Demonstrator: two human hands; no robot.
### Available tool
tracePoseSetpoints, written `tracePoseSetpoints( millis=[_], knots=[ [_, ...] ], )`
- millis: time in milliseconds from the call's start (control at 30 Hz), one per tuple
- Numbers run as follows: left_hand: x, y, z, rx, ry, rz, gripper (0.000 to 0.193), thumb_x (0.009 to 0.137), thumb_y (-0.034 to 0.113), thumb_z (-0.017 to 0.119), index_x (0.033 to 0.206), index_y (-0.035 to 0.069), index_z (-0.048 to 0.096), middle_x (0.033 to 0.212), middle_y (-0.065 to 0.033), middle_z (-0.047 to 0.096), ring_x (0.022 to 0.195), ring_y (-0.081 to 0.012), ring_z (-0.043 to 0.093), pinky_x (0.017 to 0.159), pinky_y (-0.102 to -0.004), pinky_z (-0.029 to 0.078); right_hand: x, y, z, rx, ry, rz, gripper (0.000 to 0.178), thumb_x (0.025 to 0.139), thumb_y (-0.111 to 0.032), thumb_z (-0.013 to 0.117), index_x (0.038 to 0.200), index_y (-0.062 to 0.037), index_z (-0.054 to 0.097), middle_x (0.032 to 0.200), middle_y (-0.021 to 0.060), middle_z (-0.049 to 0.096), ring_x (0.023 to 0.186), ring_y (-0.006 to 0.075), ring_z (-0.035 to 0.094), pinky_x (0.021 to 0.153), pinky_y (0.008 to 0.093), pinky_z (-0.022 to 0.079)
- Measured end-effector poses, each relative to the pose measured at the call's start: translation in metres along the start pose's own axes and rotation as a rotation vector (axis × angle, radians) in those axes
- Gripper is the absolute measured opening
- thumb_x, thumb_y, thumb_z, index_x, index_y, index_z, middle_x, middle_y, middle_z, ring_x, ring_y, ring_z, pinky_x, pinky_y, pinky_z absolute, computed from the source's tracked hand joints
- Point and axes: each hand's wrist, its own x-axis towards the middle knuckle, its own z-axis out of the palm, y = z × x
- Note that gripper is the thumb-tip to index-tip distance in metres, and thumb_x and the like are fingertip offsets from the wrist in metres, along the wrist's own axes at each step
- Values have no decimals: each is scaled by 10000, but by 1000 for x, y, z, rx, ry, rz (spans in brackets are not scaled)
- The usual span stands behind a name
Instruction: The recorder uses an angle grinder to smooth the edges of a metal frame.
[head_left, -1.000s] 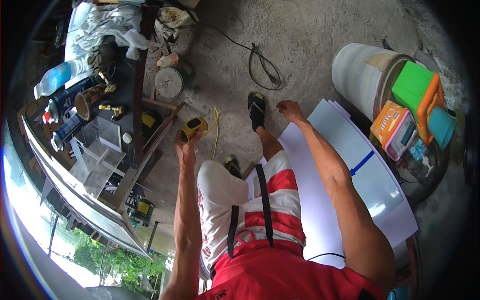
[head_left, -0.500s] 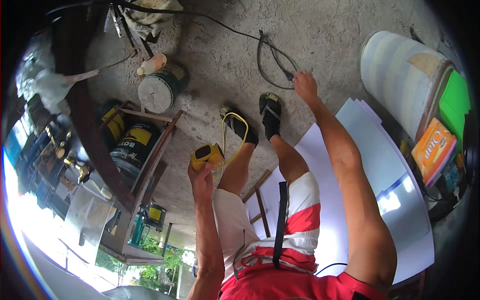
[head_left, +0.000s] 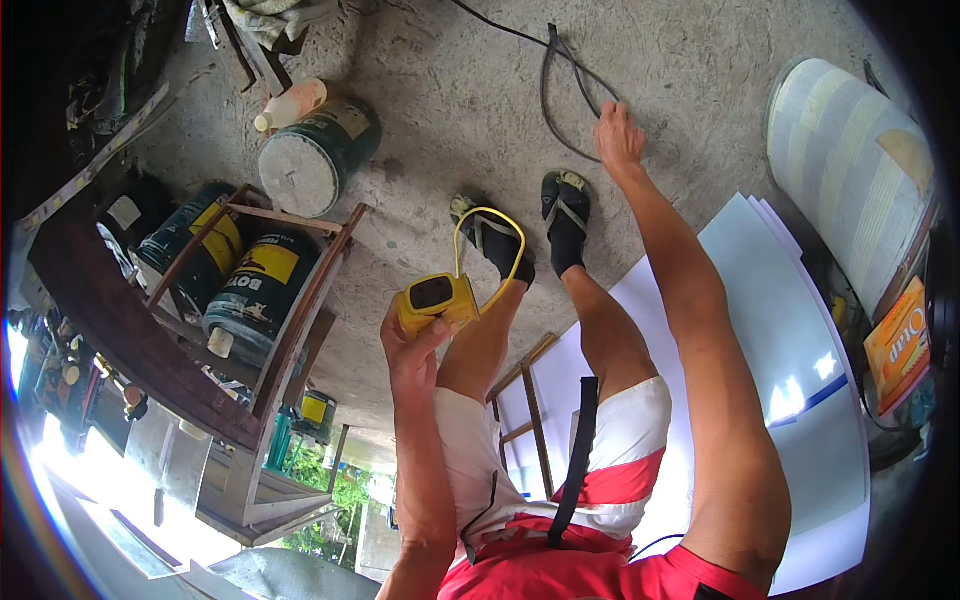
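Note:
My left hand (head_left: 410, 352) is closed around a yellow boxy device (head_left: 462, 306) with a dark window on one face. A thin yellow cord (head_left: 522, 240) loops up from it, over my lower leg and foot. With my right arm stretched forward, my right hand (head_left: 620, 138) grips a black cable (head_left: 545, 100) just above the concrete floor. The cable bends in a loop left of that hand and runs off toward the top edge. My fingers hide the part of the cable that they hold.
Large dark paint pails (head_left: 262, 285) stand under a wooden-framed bench (head_left: 310, 290) at left. Another pail (head_left: 300, 175) and a bottle (head_left: 298, 100) lie beyond them. White sheets (head_left: 780, 300) lean at right, near a striped roll (head_left: 840, 150) and an orange packet (head_left: 898, 345).
My right hand remains on the black cable. The yellow device sits slightly farther right and turned, its dark window more toward me. The whole view has shifted a little.

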Motion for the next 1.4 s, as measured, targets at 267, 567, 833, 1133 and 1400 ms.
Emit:
tracePoseSetpoints(
  millis=[267, 567, 833, 1133, 1400],
  knots=[
    [3, -1, 5, 66, 17, -41, 445, 699, 37, 850, 1069, 24, 604, 1026, -67, 660, 944, -136, 631, 865, -274, 501, 32, 41, -40, 72, -56, -132, 137, 885, -87, 587, 1017, -49, 590, 1097, 172, 588, 953, 336, 662, 742, 483, 559],
    [5, -1, 12, 123, -9, -69, 445, 697, 23, 857, 1058, 35, 598, 1015, -61, 667, 932, -128, 634, 879, -267, 494, 6, 53, -27, 187, -333, -344, 246, 934, -252, 608, 1067, -48, 579, 1070, 140, 615, 1018, 350, 617, 818, 471, 529],
    [6, -7, 11, 160, -24, -107, 484, 707, 37, 828, 1135, -1, 605, 1063, -91, 662, 989, -171, 641, 915, -305, 488, -29, -29, 18, -19, -264, -382, 203, 881, -200, 628, 1043, -80, 606, 1031, 141, 638, 1101, 306, 595, 937, 455, 435],
    [-2, -26, -10, -222, -274, -158, 578, 767, 143, 792, 1272, -24, 567, 1314, -197, 588, 1255, -297, 553, 1101, -430, 404, -106, -63, -121, 893, -630, -446, 228, 859, -148, 569, 1070, -76, 617, 952, 232, 675, 909, 420, 648, 786, 493, 505],
    [-27, -9, 13, -600, -321, -280, 550, 895, 215, 679, 1373, 17, 489, 1357, -185, 566, 1303, -331, 512, 1125, -474, 376, -200, -49, -269, 1035, -837, -796, 285, 907, -102, 553, 1168, -35, 647, 960, 175, 673, 881, 349, 652, 791, 426, 507]
  ],
)
